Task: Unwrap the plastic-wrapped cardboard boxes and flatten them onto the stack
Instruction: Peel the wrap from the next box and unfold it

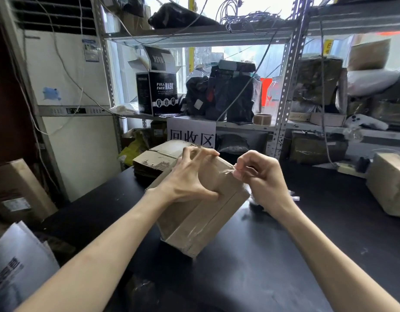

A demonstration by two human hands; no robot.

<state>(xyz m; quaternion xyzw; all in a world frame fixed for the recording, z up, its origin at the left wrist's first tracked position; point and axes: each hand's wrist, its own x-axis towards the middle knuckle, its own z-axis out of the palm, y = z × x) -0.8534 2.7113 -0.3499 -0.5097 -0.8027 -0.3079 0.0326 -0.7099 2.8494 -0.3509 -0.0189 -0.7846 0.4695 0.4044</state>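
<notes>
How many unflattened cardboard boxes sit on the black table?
2. The centre box, held by the left hand while the right hand pinches its plastic wrap; the right-edge box. Others may lie out of frame.

A brown cardboard box (201,212) with clear tape along its seams stands tilted on the black desk (284,244). The left hand (190,179) grips its upper face. The right hand (259,176) pinches a thin strip of clear plastic wrap (228,171), stretched taut off the box's upper right corner. Just behind lies the stack (154,163) of flattened boxes. A second box (390,183), seemingly still wrapped, sits well apart at the right.
</notes>
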